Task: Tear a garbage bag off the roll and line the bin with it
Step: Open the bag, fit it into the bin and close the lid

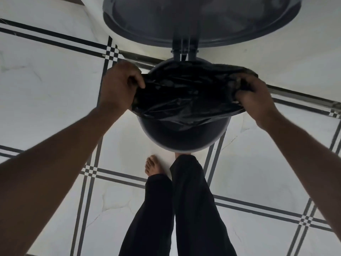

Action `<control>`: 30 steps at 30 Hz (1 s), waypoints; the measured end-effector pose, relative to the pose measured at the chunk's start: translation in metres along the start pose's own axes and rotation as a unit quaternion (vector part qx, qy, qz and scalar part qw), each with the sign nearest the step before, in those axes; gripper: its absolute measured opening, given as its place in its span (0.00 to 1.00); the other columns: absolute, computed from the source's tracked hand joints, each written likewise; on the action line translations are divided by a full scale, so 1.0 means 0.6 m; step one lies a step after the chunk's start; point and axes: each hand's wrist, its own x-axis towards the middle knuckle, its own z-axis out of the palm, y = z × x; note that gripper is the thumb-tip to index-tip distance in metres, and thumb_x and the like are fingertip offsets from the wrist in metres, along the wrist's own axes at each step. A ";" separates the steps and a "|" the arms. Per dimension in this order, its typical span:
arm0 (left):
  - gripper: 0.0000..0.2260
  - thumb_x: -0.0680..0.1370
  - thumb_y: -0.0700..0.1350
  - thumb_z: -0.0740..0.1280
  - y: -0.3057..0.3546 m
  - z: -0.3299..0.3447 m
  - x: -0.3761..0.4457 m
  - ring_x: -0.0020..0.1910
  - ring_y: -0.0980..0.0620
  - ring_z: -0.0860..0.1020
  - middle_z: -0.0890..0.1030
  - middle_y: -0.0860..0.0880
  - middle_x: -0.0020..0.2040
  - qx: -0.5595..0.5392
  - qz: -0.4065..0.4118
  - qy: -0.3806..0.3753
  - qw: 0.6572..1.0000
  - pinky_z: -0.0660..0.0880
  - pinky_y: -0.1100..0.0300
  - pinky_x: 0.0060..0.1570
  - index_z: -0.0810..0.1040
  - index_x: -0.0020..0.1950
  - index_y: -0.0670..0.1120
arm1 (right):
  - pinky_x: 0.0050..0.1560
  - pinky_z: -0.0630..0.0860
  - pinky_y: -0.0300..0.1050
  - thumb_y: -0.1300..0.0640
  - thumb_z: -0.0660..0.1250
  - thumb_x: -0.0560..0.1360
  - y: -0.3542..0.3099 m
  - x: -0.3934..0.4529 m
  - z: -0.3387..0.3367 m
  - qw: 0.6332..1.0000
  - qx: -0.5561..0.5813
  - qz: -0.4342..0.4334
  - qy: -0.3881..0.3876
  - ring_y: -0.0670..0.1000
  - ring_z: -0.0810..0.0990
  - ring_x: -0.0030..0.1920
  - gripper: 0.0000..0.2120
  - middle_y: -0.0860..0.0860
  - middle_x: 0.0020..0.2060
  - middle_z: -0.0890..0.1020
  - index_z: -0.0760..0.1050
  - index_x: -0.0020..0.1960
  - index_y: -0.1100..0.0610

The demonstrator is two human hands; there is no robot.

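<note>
Two bare forearms reach down to one glossy, crinkled black garbage bag, stretched across the far half of one round dark bin. Left hand and right hand each grip a bunched bag edge. One domed lid stands raised behind; white marbled floor tiles carry dark stripes.
</note>
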 end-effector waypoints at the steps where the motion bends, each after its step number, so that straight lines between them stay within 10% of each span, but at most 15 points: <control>1: 0.15 0.70 0.30 0.63 -0.002 -0.003 0.006 0.54 0.50 0.79 0.82 0.47 0.53 0.025 0.024 -0.017 0.999 0.72 0.65 0.55 0.85 0.45 0.45 | 0.53 0.79 0.42 0.71 0.61 0.67 -0.003 0.008 -0.002 1.000 0.006 -0.005 -0.006 0.49 0.82 0.52 0.29 0.51 0.52 0.84 0.79 0.63 0.51; 5: 0.21 0.75 0.32 0.65 -0.004 0.005 0.034 0.65 0.44 0.76 0.78 0.45 0.66 0.094 0.068 -0.034 0.993 0.69 0.59 0.64 0.80 0.65 0.47 | 0.43 0.76 0.31 0.74 0.60 0.67 -0.023 0.040 0.000 0.999 0.035 -0.023 -0.009 0.37 0.80 0.42 0.30 0.47 0.47 0.83 0.79 0.63 0.52; 12: 0.18 0.80 0.36 0.59 0.017 0.029 0.060 0.53 0.65 0.71 0.75 0.56 0.52 -0.037 -0.071 0.032 0.996 0.61 0.85 0.44 0.81 0.64 0.50 | 0.33 0.74 0.32 0.73 0.57 0.67 -0.026 0.078 0.009 0.998 0.047 0.017 -0.049 0.45 0.79 0.41 0.29 0.47 0.43 0.82 0.79 0.61 0.52; 17: 0.16 0.78 0.31 0.59 -0.006 0.041 0.074 0.52 0.48 0.78 0.79 0.44 0.49 -0.029 -0.202 -0.100 0.974 0.69 0.60 0.48 0.83 0.58 0.40 | 0.22 0.65 0.32 0.63 0.58 0.62 -0.005 0.090 -0.006 0.987 0.057 0.135 -0.065 0.48 0.71 0.27 0.24 0.54 0.39 0.77 0.82 0.55 0.58; 19: 0.15 0.78 0.30 0.59 -0.024 0.042 0.061 0.48 0.46 0.78 0.80 0.41 0.48 -0.051 -0.249 -0.127 0.959 0.72 0.59 0.45 0.83 0.58 0.38 | 0.22 0.64 0.34 0.62 0.60 0.69 0.009 0.067 -0.011 0.980 0.035 0.191 -0.041 0.48 0.69 0.27 0.09 0.51 0.32 0.74 0.79 0.42 0.57; 23: 0.13 0.77 0.31 0.61 -0.049 0.045 0.008 0.41 0.48 0.77 0.80 0.42 0.39 -0.108 -0.260 -0.187 0.941 0.75 0.62 0.40 0.84 0.47 0.43 | 0.21 0.58 0.34 0.68 0.55 0.70 0.060 0.012 -0.019 0.973 0.096 0.197 -0.075 0.46 0.61 0.24 0.18 0.47 0.26 0.67 0.76 0.29 0.53; 26: 0.18 0.78 0.33 0.62 -0.062 0.045 -0.016 0.41 0.49 0.78 0.82 0.51 0.34 -0.121 -0.257 -0.192 0.939 0.75 0.58 0.48 0.84 0.38 0.52 | 0.21 0.59 0.35 0.67 0.55 0.68 0.088 -0.006 -0.023 0.967 0.125 0.219 -0.038 0.47 0.63 0.26 0.18 0.49 0.29 0.70 0.81 0.34 0.53; 30: 0.17 0.77 0.31 0.61 -0.057 0.048 -0.017 0.47 0.47 0.80 0.83 0.46 0.50 -0.119 -0.228 -0.196 0.946 0.77 0.54 0.52 0.83 0.55 0.48 | 0.33 0.71 0.39 0.63 0.59 0.73 0.098 -0.010 -0.021 0.972 0.074 0.222 -0.021 0.48 0.72 0.35 0.15 0.49 0.38 0.77 0.82 0.46 0.51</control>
